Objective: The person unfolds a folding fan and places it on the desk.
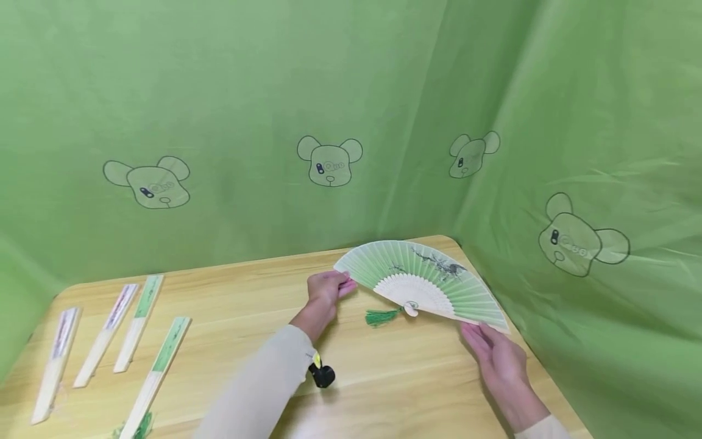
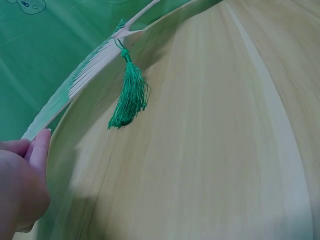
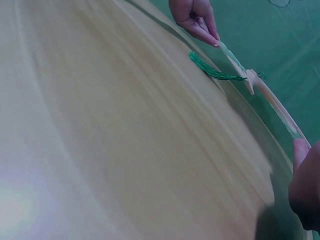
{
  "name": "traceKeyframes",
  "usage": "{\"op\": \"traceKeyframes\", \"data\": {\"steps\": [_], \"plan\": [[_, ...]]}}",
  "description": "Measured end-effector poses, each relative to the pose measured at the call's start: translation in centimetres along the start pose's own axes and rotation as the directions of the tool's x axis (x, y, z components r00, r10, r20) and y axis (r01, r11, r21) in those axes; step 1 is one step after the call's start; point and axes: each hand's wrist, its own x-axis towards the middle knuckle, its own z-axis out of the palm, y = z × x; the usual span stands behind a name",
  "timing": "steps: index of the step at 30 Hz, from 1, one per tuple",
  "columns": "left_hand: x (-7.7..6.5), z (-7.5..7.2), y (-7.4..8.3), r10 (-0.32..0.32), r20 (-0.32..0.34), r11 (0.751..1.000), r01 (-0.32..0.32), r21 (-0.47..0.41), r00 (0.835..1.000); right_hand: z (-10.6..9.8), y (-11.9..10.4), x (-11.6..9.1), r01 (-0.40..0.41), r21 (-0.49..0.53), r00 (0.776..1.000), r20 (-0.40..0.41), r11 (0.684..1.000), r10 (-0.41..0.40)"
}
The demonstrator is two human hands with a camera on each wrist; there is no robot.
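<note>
A green folding fan (image 1: 422,274) is spread wide above the table, its pale ribs meeting at a pivot at the bottom and a dark branch print on its leaf. My left hand (image 1: 325,292) pinches one outer end of it; my right hand (image 1: 501,360) pinches the opposite end. From the pivot hangs a green tassel (image 1: 382,316). In the left wrist view the fan is nearly edge-on, and the tassel (image 2: 130,92) dangles over the wood. Both hands show in the right wrist view, the left hand (image 3: 196,20) at the far end and the right hand (image 3: 306,185) nearer.
Several folded fans lie at the table's left: a green one (image 1: 159,372) with a green tassel, another green one (image 1: 139,323), and two purple-printed ones (image 1: 106,335). The wooden table (image 1: 247,305) is bordered by green cloth walls (image 1: 236,110) behind and at the sides.
</note>
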Motion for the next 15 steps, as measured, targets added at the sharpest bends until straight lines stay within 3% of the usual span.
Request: {"op": "traceKeyframes", "data": {"steps": [5,15], "plan": [[0.4,1.5,-0.1,-0.012,-0.024,0.999,0.012,0.034,1.0,-1.3,-0.2,0.1,-0.041,0.03,0.999,-0.019,0.999,0.042],[2.0,2.8,-0.1,-0.047,-0.023,0.997,0.048,0.059,0.999,-1.7,-0.3,0.4,-0.049,0.011,0.998,-0.045,0.999,0.05]]}}
